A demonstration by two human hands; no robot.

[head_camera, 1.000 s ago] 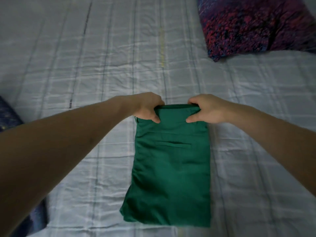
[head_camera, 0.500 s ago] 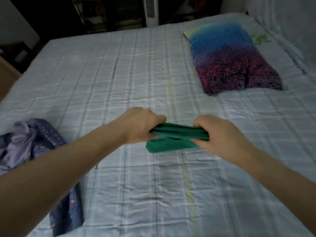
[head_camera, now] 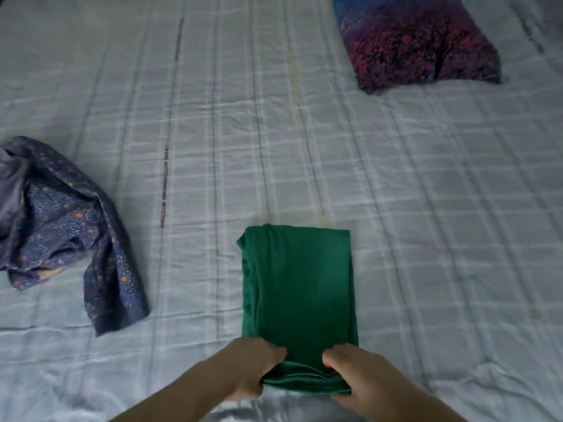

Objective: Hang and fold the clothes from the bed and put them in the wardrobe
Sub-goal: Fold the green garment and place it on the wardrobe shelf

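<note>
Green trousers (head_camera: pixel 300 284) folded; L hand (head_camera: pixel 249 371) & R hand (head_camera: pixel 355 374) grip near edge.

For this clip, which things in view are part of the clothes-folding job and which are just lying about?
Part of the job:
- green trousers, folded, near edge gripped by the left hand and right hand
- blue patterned garment, crumpled, not yet folded

Just lying about:
- pillow
- bed sheet
</note>
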